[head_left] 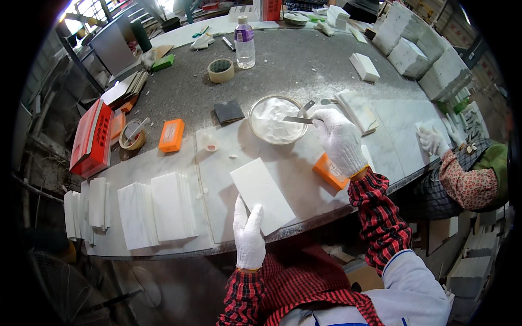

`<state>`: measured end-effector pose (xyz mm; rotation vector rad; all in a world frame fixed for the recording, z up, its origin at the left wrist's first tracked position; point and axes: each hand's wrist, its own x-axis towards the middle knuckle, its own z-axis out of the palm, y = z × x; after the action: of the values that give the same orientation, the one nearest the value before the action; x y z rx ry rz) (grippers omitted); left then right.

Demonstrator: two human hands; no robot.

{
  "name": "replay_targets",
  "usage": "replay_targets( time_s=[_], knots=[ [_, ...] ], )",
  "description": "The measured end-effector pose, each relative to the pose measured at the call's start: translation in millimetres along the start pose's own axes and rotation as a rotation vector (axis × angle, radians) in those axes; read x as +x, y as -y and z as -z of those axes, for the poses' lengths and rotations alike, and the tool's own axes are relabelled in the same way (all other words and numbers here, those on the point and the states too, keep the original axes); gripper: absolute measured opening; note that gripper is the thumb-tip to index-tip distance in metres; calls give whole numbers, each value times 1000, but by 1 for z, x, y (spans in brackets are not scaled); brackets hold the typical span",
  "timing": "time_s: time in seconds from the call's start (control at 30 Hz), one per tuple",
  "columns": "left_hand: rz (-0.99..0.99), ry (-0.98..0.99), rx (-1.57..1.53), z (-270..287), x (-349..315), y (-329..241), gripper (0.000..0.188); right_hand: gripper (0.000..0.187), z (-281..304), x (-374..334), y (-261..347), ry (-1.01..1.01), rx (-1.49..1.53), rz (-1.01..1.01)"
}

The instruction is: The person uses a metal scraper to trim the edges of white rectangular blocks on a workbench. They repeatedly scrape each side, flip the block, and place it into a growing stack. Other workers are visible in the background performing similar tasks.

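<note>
My left hand, in a white knitted glove, grips a white rectangular tile by its lower left edge, thumb on top. The tile is tilted above the marble slab at the table's near edge. My right hand, gloved too, closes round a narrow metal spatula. The blade reaches over a round metal bowl of white paste or powder. Another metal tool leans at the bowl's right rim. Below my right hand lies an orange box, partly hidden by my wrist.
Stacked white tiles stand at the left. Beyond them are a red box, an orange box, a tape roll and a bottle. Marble blocks rise at the far right. A co-worker's gloved hand rests nearby.
</note>
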<state>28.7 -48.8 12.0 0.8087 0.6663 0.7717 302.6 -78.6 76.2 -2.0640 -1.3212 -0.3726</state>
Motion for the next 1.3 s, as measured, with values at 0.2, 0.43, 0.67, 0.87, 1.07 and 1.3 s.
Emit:
replay_targets(
  time_s=[0.2, 0.43, 0.67, 0.87, 1.07, 1.3],
  knots=[
    [29, -9, 68, -2, 8, 5, 56, 16, -9, -1, -11, 79, 94, -238],
    [-11, 21, 139, 10, 12, 10, 54, 23, -25, 0, -8, 222, 450, -541],
    [15, 1, 102, 10, 11, 12, 56, 24, 3, -6, -2, 222, 712, -758],
    [-7, -14, 114, 10, 12, 10, 56, 25, 33, -30, 30, 323, 807, -838],
    [5, 24, 79, 6, 13, 9, 55, 22, 27, -67, 44, 458, 842, -826],
    [24, 5, 66, 6, 12, 9, 56, 21, 7, -84, 53, 427, 756, -610]
  ],
)
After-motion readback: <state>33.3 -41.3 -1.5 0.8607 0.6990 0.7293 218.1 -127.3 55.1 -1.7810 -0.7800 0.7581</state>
